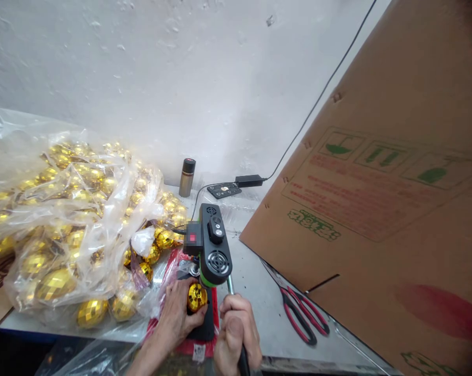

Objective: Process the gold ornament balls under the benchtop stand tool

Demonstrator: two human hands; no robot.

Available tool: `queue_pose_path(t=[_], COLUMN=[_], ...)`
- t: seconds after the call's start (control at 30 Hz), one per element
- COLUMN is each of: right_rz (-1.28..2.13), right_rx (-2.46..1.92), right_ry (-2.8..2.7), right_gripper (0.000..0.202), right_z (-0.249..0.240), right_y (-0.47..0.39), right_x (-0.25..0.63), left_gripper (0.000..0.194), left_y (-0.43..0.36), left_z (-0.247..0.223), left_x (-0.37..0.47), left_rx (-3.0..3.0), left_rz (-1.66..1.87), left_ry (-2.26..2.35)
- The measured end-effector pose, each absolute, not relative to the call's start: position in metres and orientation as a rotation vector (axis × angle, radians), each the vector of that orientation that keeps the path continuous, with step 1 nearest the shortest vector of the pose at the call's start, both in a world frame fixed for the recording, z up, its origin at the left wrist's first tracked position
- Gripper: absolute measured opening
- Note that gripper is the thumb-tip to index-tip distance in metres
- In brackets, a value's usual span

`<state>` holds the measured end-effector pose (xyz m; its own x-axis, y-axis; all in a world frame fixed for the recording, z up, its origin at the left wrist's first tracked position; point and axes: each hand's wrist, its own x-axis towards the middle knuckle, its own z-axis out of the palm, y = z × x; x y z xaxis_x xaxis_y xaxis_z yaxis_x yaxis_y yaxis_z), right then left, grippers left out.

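Observation:
My left hand (177, 312) is closed around a gold mirrored ball (197, 297), with thumb and fingers on its sides. The ball sits over the dark base (204, 328) of a small black bench machine (216, 245), just below its head. The machine has round vents, a few buttons and a green band underneath. My right hand (236, 331) grips the machine's lever (230, 284), a metal rod with a dark handle end that shows below the fist. Red plastic sheeting (180, 261) lies under the base. The ball's underside is hidden by my fingers.
A clear plastic bag (98, 219) full of gold balls covers the left side. A large cardboard box (377, 209) leans in at right, beside red-handled scissors (304, 313). Behind stand a spray can (186, 177), a black remote-like panel (223, 190) and a power adapter (249, 180) with its cable.

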<state>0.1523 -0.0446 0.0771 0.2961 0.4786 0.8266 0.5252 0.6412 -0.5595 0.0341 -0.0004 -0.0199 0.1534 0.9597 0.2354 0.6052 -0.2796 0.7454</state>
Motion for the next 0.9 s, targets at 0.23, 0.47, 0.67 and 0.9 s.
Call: queue_pose_path(t=[0.23,0.47,0.67,0.9], right_rz=[-0.063,-0.076,-0.084,-0.159], right_rx=[-0.923,-0.896,-0.874,-0.868], right_ry=[-1.283,-1.269,-1.328,-1.408], right_gripper=[0.039,0.041,0.034,0.036], right_z=[0.08,0.087,0.061,0.048], right_y=[-0.042,-0.038,-0.037,-0.034], right_x=[0.149,0.147,0.151,0.155], left_gripper=[0.046,0.048,0.05,0.049], left_y=[0.0,0.003,0.003,0.004], left_z=[-0.02,-0.018,-0.017,-0.016], left_x=[0.034,0.032,0.032,0.03], left_rx=[1.949,1.913,1.923,1.918], left_rz=[0.98,0.943,0.966,0.972], left_ry=[1.486,1.456,1.48,1.449])
